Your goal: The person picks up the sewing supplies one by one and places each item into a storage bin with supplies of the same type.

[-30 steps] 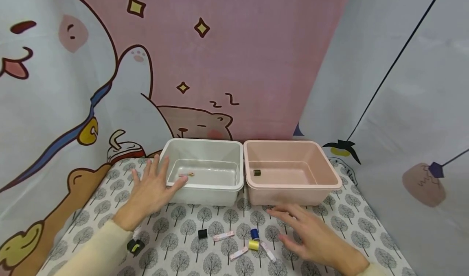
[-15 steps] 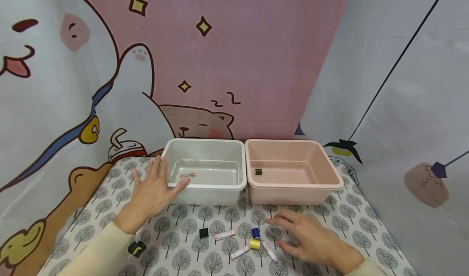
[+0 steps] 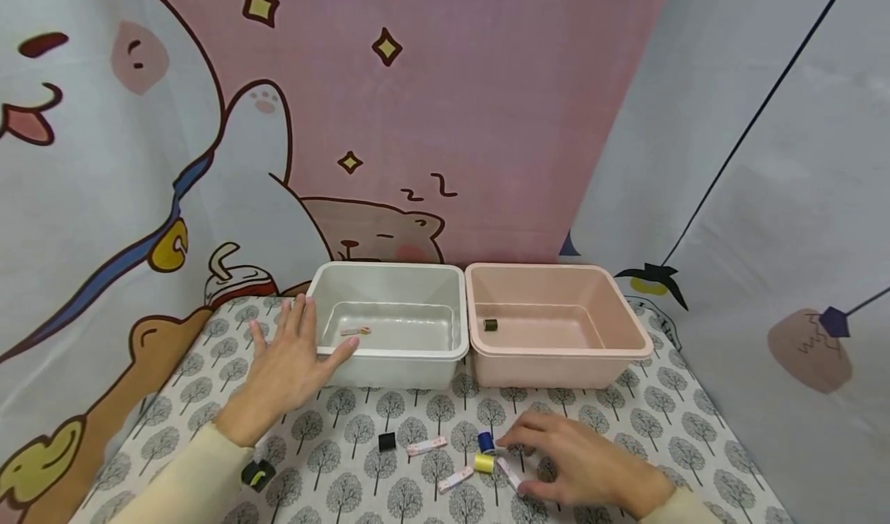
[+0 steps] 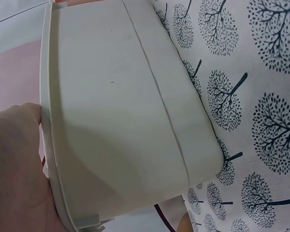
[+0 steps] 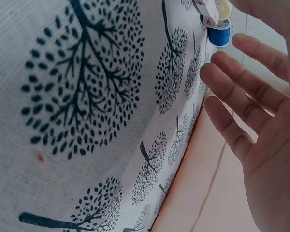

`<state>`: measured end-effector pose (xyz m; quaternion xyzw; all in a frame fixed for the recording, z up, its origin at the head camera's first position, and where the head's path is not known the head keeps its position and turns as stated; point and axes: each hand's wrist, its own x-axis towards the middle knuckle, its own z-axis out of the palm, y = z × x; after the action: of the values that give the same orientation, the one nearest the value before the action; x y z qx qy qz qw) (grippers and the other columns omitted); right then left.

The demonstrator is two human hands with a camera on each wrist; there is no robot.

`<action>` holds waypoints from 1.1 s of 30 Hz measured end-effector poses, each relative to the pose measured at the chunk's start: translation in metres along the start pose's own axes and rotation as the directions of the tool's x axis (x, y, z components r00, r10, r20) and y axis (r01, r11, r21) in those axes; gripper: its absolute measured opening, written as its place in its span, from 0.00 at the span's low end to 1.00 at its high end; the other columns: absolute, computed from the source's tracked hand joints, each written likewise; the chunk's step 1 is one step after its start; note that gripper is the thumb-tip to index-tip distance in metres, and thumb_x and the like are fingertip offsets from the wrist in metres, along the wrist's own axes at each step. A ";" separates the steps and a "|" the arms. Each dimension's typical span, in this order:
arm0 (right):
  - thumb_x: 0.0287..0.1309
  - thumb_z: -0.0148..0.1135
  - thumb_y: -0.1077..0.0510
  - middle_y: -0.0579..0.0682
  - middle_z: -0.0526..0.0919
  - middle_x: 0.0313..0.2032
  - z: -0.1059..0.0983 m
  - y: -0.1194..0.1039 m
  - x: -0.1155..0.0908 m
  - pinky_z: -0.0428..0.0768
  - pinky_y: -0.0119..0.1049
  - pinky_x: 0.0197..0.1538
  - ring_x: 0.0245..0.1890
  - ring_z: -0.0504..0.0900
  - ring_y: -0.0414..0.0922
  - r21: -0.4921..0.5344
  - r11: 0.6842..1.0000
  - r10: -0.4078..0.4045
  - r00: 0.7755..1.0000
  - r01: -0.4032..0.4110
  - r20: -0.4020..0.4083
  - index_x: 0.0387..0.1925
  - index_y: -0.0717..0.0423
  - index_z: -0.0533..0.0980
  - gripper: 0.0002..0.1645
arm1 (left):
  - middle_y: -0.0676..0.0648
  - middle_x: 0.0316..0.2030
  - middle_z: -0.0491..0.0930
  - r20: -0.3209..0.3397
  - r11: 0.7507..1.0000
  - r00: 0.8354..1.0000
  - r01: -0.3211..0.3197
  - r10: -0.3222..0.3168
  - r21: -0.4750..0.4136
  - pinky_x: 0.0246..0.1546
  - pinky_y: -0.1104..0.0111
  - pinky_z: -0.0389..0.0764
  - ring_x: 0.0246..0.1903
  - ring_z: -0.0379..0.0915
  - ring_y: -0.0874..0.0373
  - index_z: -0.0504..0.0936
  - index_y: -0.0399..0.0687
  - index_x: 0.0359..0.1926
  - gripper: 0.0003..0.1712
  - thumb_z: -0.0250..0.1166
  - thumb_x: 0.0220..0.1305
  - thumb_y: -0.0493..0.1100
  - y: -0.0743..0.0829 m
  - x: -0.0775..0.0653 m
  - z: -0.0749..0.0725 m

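Observation:
My left hand (image 3: 288, 365) rests with fingers spread on the near left corner of a white plastic bin (image 3: 389, 365), its thumb over the front rim. In the left wrist view the hand lies along the rim (image 4: 50, 145). My right hand (image 3: 577, 458) hovers low over the table, fingers loosely bent and apart, holding nothing. Its fingertips come right by a blue thread spool (image 3: 486, 441) and a pink-and-white bar (image 3: 509, 474). Close to these lie a yellow thread spool (image 3: 484, 463) and another pink-and-white bar (image 3: 455, 479). The right wrist view shows the blue spool (image 5: 219, 36) beyond the fingertips.
A pink bin (image 3: 556, 369), with a dark green spool (image 3: 490, 324) inside, stands beside the white one, which contains a small pinkish bar (image 3: 355, 331). A black spool (image 3: 386, 441) and a third pink-and-white bar (image 3: 426, 447) lie on the tree-print cloth (image 3: 361, 470).
My right hand has moved slightly left and down toward the blue spool and the nearby bar, its thumb and fingers drawing closer to them. My left hand stays on the white bin.

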<state>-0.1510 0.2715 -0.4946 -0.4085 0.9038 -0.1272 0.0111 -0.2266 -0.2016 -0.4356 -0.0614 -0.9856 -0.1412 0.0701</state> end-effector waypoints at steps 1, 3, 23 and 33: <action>0.69 0.81 0.31 0.33 0.87 0.64 0.000 0.000 0.001 0.94 0.46 0.62 0.60 0.89 0.36 0.013 1.000 0.005 1.000 -0.005 0.018 0.72 0.29 0.84 0.34 | 0.26 0.94 0.40 0.002 1.000 1.000 0.001 -0.001 0.000 0.81 0.11 0.29 0.93 0.35 0.21 0.44 0.28 0.94 0.71 0.46 0.83 0.85 0.000 0.000 0.000; 0.68 0.81 0.30 0.32 0.87 0.64 0.000 0.001 0.001 0.94 0.45 0.62 0.60 0.88 0.35 0.036 0.999 0.010 0.999 -0.011 0.047 0.73 0.28 0.84 0.35 | 0.27 0.94 0.40 0.007 1.000 1.000 0.002 -0.002 0.006 0.81 0.12 0.27 0.93 0.34 0.22 0.44 0.30 0.94 0.71 0.46 0.82 0.86 -0.001 -0.001 -0.001; 0.67 0.84 0.34 0.30 0.86 0.61 0.003 0.003 0.005 0.91 0.37 0.58 0.53 0.81 0.26 0.069 0.998 -0.010 0.991 0.001 0.131 0.70 0.28 0.86 0.33 | 0.31 0.94 0.48 0.020 0.997 1.000 -0.016 0.014 0.075 0.82 0.13 0.27 0.94 0.32 0.22 0.50 0.37 0.95 0.73 0.47 0.78 0.90 -0.012 0.003 -0.008; 0.64 0.87 0.37 0.31 0.87 0.58 0.005 0.002 0.012 0.89 0.33 0.54 0.51 0.81 0.25 0.087 0.996 -0.039 0.991 0.028 0.127 0.67 0.30 0.88 0.31 | 0.32 0.95 0.44 0.023 0.999 1.000 -0.022 0.021 0.046 0.82 0.13 0.23 0.94 0.30 0.23 0.47 0.36 0.95 0.73 0.47 0.79 0.90 -0.016 0.004 -0.003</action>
<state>-0.1600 0.2631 -0.4989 -0.4300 0.8880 -0.1394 0.0845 -0.2326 -0.2173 -0.4370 -0.0721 -0.9885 -0.1171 0.0621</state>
